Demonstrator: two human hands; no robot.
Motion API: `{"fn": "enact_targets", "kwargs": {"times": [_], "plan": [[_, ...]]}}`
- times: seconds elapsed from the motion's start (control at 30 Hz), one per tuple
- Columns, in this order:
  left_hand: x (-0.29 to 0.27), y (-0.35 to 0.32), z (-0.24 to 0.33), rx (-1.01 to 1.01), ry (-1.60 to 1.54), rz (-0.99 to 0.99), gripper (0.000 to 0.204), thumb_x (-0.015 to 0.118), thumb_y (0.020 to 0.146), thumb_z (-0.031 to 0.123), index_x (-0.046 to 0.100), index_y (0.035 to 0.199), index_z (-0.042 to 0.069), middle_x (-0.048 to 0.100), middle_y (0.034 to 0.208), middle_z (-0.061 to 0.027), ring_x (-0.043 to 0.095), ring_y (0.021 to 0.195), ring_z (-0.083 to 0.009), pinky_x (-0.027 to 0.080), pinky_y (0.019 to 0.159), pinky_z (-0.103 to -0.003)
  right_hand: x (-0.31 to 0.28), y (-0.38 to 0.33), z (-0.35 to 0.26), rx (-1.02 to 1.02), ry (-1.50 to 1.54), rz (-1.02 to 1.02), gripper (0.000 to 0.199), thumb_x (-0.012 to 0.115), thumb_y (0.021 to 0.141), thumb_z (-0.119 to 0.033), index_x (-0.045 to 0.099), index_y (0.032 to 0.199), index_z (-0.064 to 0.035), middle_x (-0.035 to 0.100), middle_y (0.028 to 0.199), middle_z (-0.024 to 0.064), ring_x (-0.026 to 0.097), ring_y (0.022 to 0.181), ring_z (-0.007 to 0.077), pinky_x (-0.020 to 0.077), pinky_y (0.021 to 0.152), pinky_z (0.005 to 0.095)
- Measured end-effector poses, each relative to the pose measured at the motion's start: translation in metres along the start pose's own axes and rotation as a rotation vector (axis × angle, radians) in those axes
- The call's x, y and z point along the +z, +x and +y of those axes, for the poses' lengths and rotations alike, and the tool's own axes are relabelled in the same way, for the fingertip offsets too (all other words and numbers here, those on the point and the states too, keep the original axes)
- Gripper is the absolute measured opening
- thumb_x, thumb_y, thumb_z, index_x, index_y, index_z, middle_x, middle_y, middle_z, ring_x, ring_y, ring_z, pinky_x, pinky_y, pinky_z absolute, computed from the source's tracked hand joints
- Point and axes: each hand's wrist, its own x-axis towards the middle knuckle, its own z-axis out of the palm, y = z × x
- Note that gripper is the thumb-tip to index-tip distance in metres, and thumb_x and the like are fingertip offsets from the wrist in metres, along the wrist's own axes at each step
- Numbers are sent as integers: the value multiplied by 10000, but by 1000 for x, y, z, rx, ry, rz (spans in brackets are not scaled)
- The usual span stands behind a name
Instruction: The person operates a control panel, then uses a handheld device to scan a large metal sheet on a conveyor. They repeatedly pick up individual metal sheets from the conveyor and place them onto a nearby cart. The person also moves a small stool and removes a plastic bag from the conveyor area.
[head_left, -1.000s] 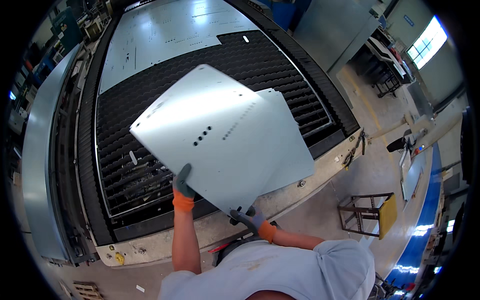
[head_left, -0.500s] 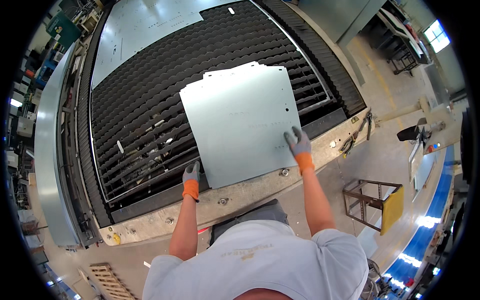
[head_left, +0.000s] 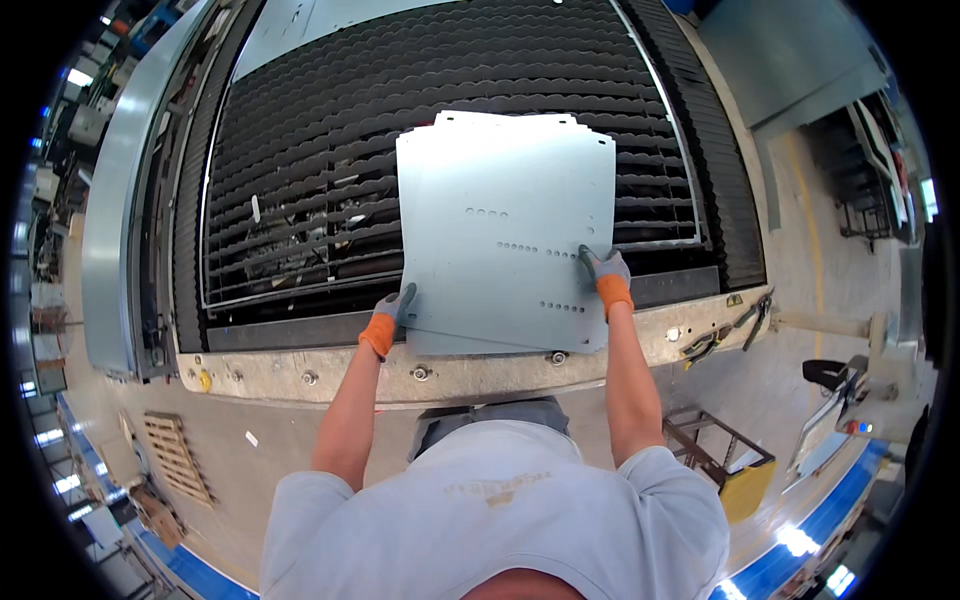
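A stack of thin grey metal sheets (head_left: 480,290) lies on the slatted bed, its near edge over the front rail. Small punched holes run in rows across the top sheet, and the sheets beneath stick out unevenly at the far and near edges. My left hand (head_left: 390,314), in a grey and orange glove, is closed on the stack's left edge near the front corner. On the right edge, my gloved right hand (head_left: 608,276) grips with its thumb over the top face; its other fingers are partly hidden. How many sheets each hand holds cannot be told.
Dark wavy slats (head_left: 330,150) fill the bed, with a larger metal sheet (head_left: 330,22) at the far left. Pliers (head_left: 706,346) lie on the pale front rail (head_left: 480,378). Right of me stands a brown metal frame (head_left: 700,440); a wooden pallet (head_left: 178,455) lies left.
My right hand has gone from spread fingers on the top face to gripping the right edge. My left hand has closed on the left edge. The top sheet now sits turned straighter toward me.
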Motion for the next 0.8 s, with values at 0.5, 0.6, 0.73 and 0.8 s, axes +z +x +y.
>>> {"fn": "enact_targets", "kwargs": {"times": [0.5, 0.6, 0.73, 0.8], "plan": [[-16, -2, 66, 47, 107, -176, 696, 642, 911, 582, 633, 1264, -18, 693, 1128, -115, 637, 961, -191, 516, 839, -338, -45, 2, -1, 219, 543, -498, 686, 709, 872, -560, 656, 1255, 6, 669, 1044, 53, 581, 895, 158, 481, 803, 310], [-42, -18, 110, 47, -91, -404, 530, 608, 987, 489, 666, 1218, 15, 667, 930, 31, 579, 759, -59, 511, 678, -246, -55, 7, -29, 90, 1034, -700, 539, 600, 997, -414, 578, 1362, -18, 648, 1183, 76, 586, 1052, 175, 477, 945, 314], [-27, -25, 132, -4, 100, -180, 724, 635, 883, 653, 676, 1226, 17, 719, 1045, -101, 642, 989, -187, 531, 831, -401, -30, 36, -23, -233, 428, -322, 497, 615, 982, -366, 620, 1310, 7, 679, 1079, 95, 575, 985, 198, 470, 930, 352], [-49, 10, 70, 370, 377, 50, 651, 650, 901, 599, 721, 1157, 5, 721, 1008, -78, 636, 914, -171, 521, 791, -362, -9, 33, -47, 52, 551, -297, 591, 719, 896, -469, 681, 1216, 26, 703, 1006, 94, 578, 878, 191, 482, 818, 358]]}}
